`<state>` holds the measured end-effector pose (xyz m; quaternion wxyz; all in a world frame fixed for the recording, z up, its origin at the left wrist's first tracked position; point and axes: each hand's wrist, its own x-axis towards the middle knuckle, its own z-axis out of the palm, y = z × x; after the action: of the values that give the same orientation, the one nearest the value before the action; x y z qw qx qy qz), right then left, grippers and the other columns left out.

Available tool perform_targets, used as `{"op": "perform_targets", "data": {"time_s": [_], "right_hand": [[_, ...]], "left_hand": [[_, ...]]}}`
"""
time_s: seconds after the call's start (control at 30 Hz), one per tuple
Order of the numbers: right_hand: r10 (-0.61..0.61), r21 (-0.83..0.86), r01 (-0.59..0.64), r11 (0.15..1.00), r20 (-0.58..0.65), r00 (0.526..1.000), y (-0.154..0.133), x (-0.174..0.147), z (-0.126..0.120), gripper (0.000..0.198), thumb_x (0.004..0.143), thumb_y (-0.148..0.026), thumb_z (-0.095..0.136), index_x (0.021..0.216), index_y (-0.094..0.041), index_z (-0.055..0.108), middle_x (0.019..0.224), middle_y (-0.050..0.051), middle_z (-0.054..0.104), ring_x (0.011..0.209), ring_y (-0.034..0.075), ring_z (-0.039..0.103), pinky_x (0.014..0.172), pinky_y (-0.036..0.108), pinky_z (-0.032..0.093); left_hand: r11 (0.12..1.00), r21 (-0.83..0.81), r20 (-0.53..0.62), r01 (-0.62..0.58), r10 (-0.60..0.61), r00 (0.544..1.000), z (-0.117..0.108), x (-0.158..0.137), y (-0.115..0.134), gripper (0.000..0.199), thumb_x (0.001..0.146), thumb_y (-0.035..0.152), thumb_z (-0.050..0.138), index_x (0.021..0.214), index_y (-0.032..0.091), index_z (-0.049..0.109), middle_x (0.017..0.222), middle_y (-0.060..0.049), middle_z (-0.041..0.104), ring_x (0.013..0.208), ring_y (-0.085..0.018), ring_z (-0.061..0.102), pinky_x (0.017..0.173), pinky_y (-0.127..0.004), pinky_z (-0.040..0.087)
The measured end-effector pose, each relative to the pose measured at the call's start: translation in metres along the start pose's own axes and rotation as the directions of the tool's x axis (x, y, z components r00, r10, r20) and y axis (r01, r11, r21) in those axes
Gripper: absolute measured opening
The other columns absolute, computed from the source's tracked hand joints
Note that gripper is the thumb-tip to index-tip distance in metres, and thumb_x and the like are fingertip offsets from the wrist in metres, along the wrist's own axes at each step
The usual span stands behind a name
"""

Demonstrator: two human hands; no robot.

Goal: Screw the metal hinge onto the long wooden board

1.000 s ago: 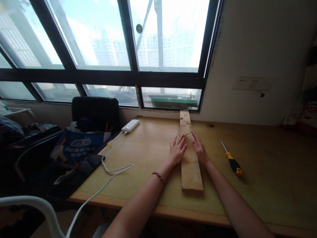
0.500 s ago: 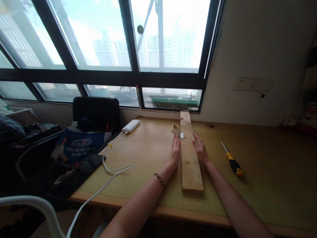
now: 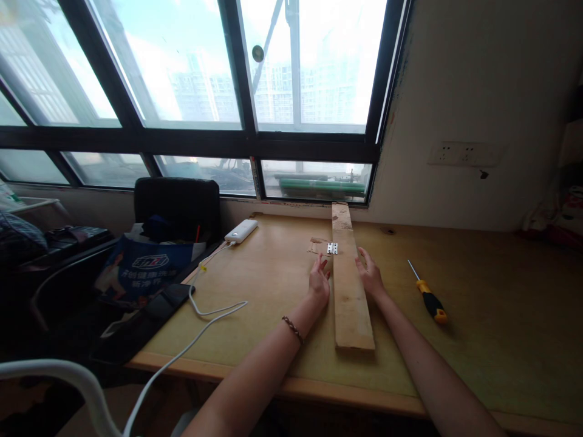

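A long wooden board (image 3: 351,297) lies lengthwise on the table. At its left edge, toward the far end, a metal hinge (image 3: 332,248) lies spread flat and joins it to a small wooden piece (image 3: 317,245). My left hand (image 3: 320,280) is open just below that small piece, palm turned up, its fingertips at or near the piece's near edge; whether they touch is unclear. Along the board's right edge is my right hand (image 3: 370,274), open with fingers extended.
A yellow-and-black screwdriver (image 3: 430,301) lies to the right on the table (image 3: 273,285). At the left, a white power bank (image 3: 241,232) has a white cable (image 3: 203,331) running off the front edge. A black chair (image 3: 177,203) and a blue bag (image 3: 136,267) stand left of the table.
The small wooden piece has swung down to the left from its raised tilt, and the hinge has opened flat. My left hand has turned palm up and its fingers have spread.
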<state>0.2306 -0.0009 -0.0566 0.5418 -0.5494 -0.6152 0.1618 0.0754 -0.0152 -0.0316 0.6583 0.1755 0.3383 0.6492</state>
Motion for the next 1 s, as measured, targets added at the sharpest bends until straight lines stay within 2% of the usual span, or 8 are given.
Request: {"op": "perform_targets", "data": {"time_s": [0.1,0.23,0.37,0.6,1.0], "right_hand": [[0.014,-0.009,-0.014,1.0,0.005,1.0,0.0009,0.0005,0.0,0.051,0.082,-0.045,0.043,0.124,-0.016,0.048,0.127,0.012,0.051,0.118,0.026,0.046,0.101,0.044,0.034],[0.048,-0.03,-0.048,0.998,0.021,0.999,0.0023,0.0011,0.0006,0.053,0.083,-0.045,0.041,0.125,-0.014,0.046,0.128,0.013,0.05,0.118,0.025,0.046,0.101,0.042,0.034],[0.063,-0.04,-0.061,0.997,0.03,0.998,0.0027,0.0011,0.0007,0.055,0.082,-0.046,0.041,0.126,-0.013,0.045,0.128,0.014,0.05,0.119,0.025,0.046,0.1,0.041,0.035],[0.088,-0.058,-0.085,0.995,0.051,0.995,-0.0006,0.0,-0.0007,0.055,0.082,-0.045,0.04,0.126,-0.013,0.045,0.128,0.014,0.05,0.117,0.025,0.047,0.099,0.04,0.037],[0.094,-0.071,-0.089,0.993,0.062,0.994,0.0,0.0003,-0.0005,0.054,0.082,-0.046,0.04,0.125,-0.013,0.046,0.127,0.014,0.051,0.117,0.025,0.048,0.098,0.04,0.037]], "left_hand": [[0.997,-0.057,0.003,0.059,-0.059,0.998,-0.0006,0.0004,0.0016,0.028,0.084,0.033,0.041,0.104,0.023,0.058,0.126,-0.003,0.051,0.124,-0.017,0.039,0.107,-0.037,0.026],[0.989,-0.122,0.008,0.089,-0.088,0.996,-0.0016,0.0007,0.0024,0.024,0.084,0.033,0.041,0.095,0.022,0.059,0.131,-0.001,0.047,0.125,-0.018,0.037,0.108,-0.038,0.024],[0.983,-0.151,-0.007,0.101,-0.103,0.995,-0.0027,0.0021,0.002,0.022,0.084,0.032,0.041,0.091,0.021,0.059,0.131,-0.002,0.046,0.123,-0.019,0.04,0.104,-0.039,0.03],[0.978,-0.17,-0.02,0.122,-0.127,0.992,-0.0051,0.0048,0.0005,0.018,0.084,0.03,0.042,0.089,0.02,0.056,0.116,-0.006,0.054,0.114,-0.018,0.048,0.093,-0.033,0.041],[0.975,-0.18,-0.019,0.129,-0.135,0.991,-0.0058,0.0055,0.0005,0.019,0.084,0.031,0.042,0.088,0.017,0.054,0.111,-0.008,0.055,0.102,-0.017,0.055,0.085,-0.03,0.046]]}}
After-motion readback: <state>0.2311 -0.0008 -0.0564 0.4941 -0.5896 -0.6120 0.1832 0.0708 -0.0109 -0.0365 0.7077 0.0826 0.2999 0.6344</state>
